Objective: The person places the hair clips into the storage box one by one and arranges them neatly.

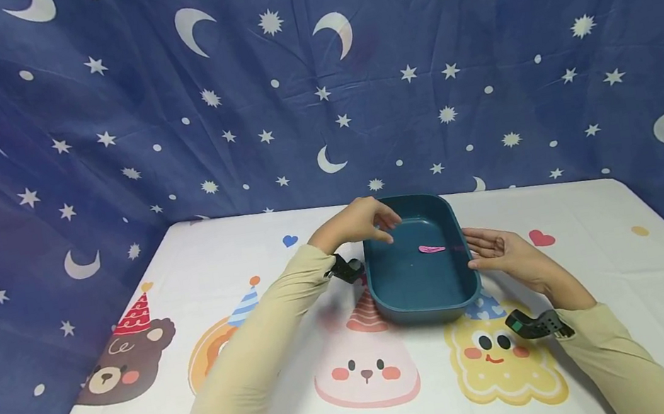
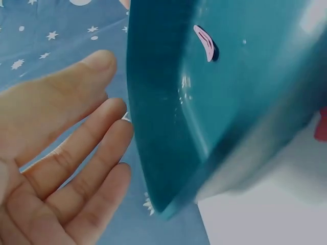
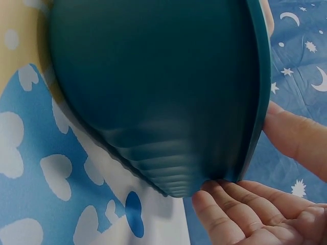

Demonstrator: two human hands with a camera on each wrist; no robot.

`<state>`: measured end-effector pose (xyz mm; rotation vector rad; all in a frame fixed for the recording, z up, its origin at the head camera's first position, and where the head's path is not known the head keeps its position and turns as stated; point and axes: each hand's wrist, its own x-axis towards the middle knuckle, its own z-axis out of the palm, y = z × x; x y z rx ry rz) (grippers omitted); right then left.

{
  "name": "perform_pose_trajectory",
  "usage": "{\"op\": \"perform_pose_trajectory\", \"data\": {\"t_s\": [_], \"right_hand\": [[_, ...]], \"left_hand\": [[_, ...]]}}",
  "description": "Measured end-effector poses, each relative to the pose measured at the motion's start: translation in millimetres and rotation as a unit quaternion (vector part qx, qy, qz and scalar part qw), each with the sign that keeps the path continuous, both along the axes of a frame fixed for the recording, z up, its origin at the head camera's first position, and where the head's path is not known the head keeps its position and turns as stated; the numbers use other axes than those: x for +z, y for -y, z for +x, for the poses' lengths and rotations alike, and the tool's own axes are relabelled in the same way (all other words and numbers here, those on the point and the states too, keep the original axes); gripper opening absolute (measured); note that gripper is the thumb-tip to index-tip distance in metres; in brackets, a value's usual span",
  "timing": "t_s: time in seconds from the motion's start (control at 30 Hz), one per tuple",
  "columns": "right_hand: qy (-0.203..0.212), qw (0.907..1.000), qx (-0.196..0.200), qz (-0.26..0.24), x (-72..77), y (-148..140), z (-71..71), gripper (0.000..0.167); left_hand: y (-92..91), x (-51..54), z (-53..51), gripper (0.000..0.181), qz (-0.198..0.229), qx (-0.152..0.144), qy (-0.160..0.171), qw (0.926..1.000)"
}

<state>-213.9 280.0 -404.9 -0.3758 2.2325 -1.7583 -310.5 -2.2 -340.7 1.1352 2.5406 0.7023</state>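
A deep teal rectangular plastic bin (image 1: 425, 282) stands on the table, its long sides running away from me. On its floor lies a single pink snap hair clip (image 1: 431, 248), seen more closely in the left wrist view as a curved clip (image 2: 206, 43). Over the bin's left rim, toward the far end, hovers my left hand (image 1: 363, 220), fingers loosely bent and holding nothing. My right hand (image 1: 504, 251) is at the bin's right side; in the right wrist view its extended fingers (image 3: 230, 209) rest against the outer wall, with the thumb by the rim.
A white tablecloth (image 1: 609, 251) printed with cartoon animals, hearts and lettering covers the table. Behind it and along the left hangs a dark blue curtain (image 1: 263, 88) with moons and stars. Each wrist wears a black strap (image 1: 346, 268).
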Motion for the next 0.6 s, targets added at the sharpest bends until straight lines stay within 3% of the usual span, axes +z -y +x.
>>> {"op": "perform_pose_trajectory", "data": {"t_s": [0.27, 0.6], "right_hand": [[0.005, 0.9999, -0.006, 0.009, 1.5, 0.4, 1.0, 0.073], [0.015, 0.9995, -0.018, 0.021, -0.3, 0.9, -0.7, 0.075]], "left_hand": [[31.9, 3.3, 11.9, 0.038, 0.022, -0.003, -0.006, 0.9997], [71.6, -7.8, 25.9, 0.035, 0.046, 0.018, -0.044, 0.9978]]}}
